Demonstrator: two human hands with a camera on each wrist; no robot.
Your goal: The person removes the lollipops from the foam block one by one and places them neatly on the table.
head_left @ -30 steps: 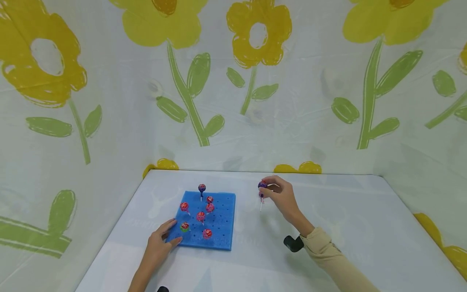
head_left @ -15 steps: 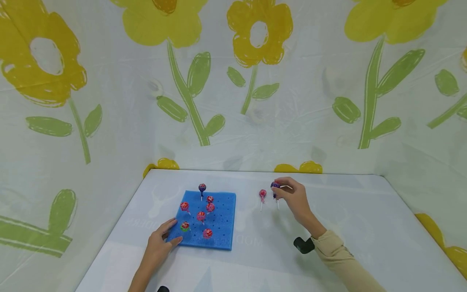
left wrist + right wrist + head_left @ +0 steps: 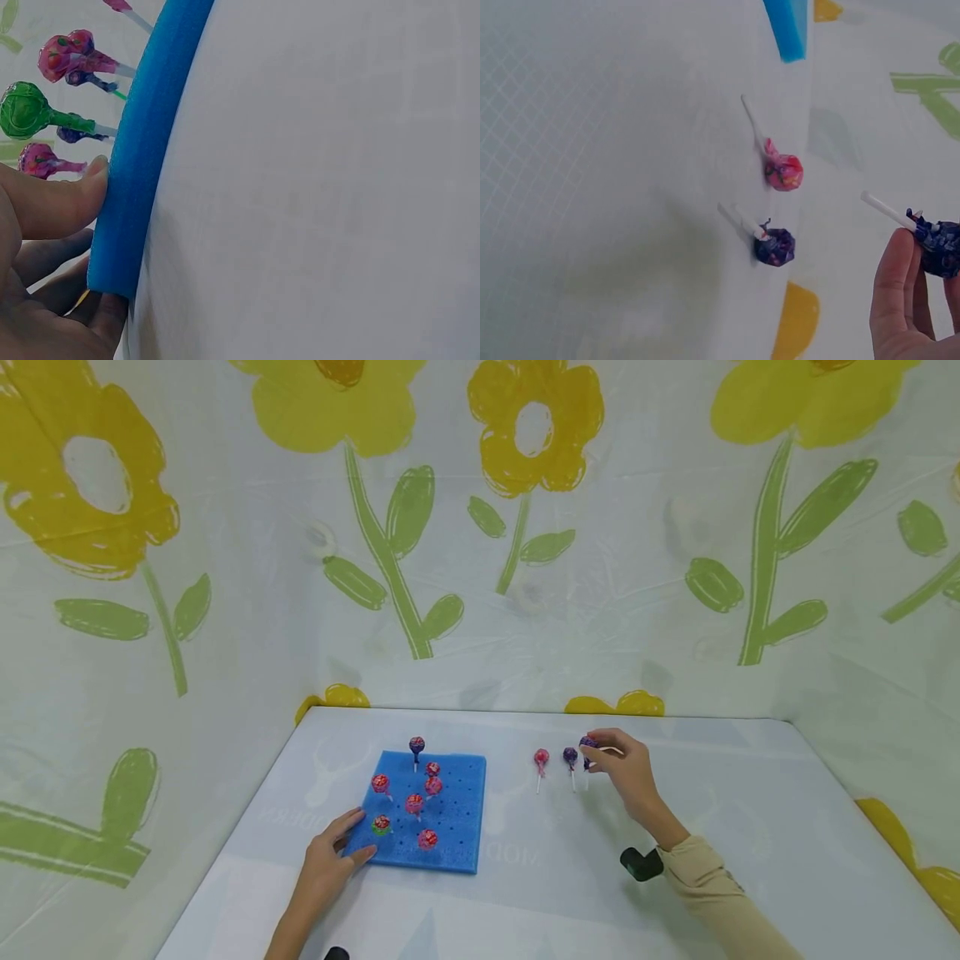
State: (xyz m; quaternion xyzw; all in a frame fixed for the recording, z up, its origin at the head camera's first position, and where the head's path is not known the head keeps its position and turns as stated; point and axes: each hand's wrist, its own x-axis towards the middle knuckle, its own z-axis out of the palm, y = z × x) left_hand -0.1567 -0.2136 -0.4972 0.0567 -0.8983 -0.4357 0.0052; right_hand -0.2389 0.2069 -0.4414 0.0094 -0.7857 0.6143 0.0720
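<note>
The right hand (image 3: 628, 770) is pinching a lollipop (image 3: 937, 244), partly hiding it. The left hand (image 3: 327, 853) is gripping the board (image 3: 459, 818).

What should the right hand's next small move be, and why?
Probably lower its purple lollipop to the table: the right hand pinches it, seemingly raised, just right of the purple one and pink one lying side by side.

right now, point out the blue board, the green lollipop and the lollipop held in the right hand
Blue board (image 3: 452, 818): head view, bare top surface
Green lollipop (image 3: 25, 111): left wrist view, wrapped round head
Held lollipop (image 3: 939, 247): right wrist view, dark wrapper round its head
</note>
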